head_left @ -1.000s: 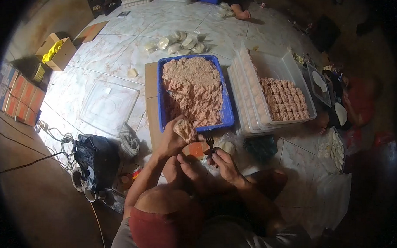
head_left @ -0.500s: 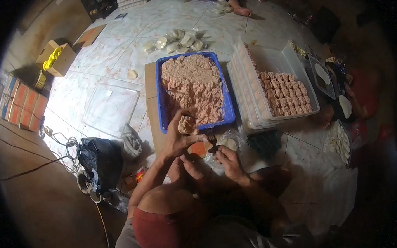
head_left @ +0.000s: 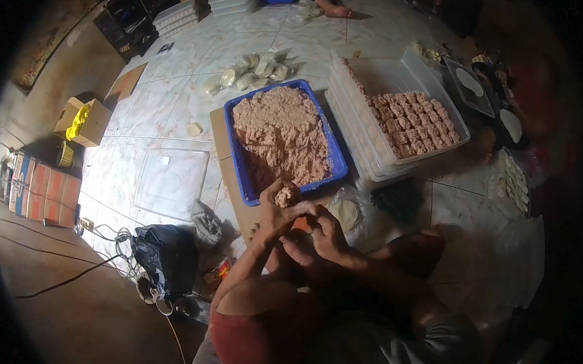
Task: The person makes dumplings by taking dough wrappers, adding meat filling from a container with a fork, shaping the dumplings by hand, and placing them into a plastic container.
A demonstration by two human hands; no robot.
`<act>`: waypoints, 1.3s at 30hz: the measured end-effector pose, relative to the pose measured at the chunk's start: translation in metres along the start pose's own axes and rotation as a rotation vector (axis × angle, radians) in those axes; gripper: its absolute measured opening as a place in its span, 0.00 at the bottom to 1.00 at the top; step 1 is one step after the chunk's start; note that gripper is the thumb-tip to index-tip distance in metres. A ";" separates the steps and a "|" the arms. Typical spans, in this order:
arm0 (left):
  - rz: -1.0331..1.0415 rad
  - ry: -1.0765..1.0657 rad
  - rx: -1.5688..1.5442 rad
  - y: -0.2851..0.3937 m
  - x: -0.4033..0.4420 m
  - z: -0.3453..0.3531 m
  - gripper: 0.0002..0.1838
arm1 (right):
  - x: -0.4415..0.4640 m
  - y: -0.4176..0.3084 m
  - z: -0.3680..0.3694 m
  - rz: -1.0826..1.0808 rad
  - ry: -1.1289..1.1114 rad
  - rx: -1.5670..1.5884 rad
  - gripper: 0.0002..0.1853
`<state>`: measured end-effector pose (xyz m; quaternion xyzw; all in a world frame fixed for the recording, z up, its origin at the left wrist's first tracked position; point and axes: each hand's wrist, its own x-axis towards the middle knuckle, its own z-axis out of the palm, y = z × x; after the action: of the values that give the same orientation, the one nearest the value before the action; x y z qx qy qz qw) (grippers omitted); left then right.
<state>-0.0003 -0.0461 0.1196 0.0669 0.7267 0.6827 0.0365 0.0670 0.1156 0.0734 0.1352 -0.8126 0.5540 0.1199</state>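
My left hand [head_left: 281,211] is curled around a dumpling [head_left: 287,196], its lumpy pink filling showing at the top. It is at the near edge of a blue tub [head_left: 245,195] of pale pink minced filling [head_left: 283,131]. Close by on the right, my right hand [head_left: 328,233] is closed, its fingertips meeting the thumb side of my left hand. The small dark flat tool it held half a second ago is mostly hidden now. Beside my right hand, round pale wrappers [head_left: 345,213] lie in a clear plastic bag.
Right of the tub, stacked clear containers [head_left: 368,157] hold rows of filled dumplings [head_left: 414,123]. Behind it lie several bagged wrapper packs [head_left: 255,71]. A clear lid [head_left: 173,183], black plastic bag [head_left: 162,257] and cables are on the left. Another person's foot [head_left: 333,8] shows at the back.
My right hand has moved up and left to meet my left hand. The dumpling is turned so its filling faces up more. The whole view has shifted slightly.
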 end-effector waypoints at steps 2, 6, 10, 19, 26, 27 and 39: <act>0.063 0.026 0.030 -0.008 0.011 -0.001 0.33 | 0.013 0.001 0.002 0.011 0.029 -0.060 0.08; 0.105 0.039 -0.120 0.011 0.007 -0.021 0.35 | 0.020 -0.015 -0.038 0.062 -0.019 -0.042 0.10; 0.114 0.062 -0.173 0.018 0.004 -0.036 0.29 | 0.001 -0.004 -0.047 0.188 -0.122 0.124 0.10; 0.219 -0.063 0.176 0.025 0.013 -0.030 0.34 | 0.004 0.014 0.002 0.031 -0.005 0.168 0.10; 0.294 0.116 0.120 0.014 0.015 -0.039 0.24 | 0.045 -0.070 -0.059 0.069 -0.009 -0.083 0.10; 0.265 0.099 0.289 0.009 0.017 -0.042 0.25 | 0.046 -0.070 -0.067 0.060 -0.058 -0.145 0.09; 0.236 0.094 0.718 0.020 0.007 -0.033 0.10 | 0.047 -0.059 -0.031 0.007 -0.078 -0.078 0.05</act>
<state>-0.0115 -0.0767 0.1420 0.1272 0.9079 0.3862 -0.1017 0.0456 0.1199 0.1517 0.1489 -0.8382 0.5166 0.0916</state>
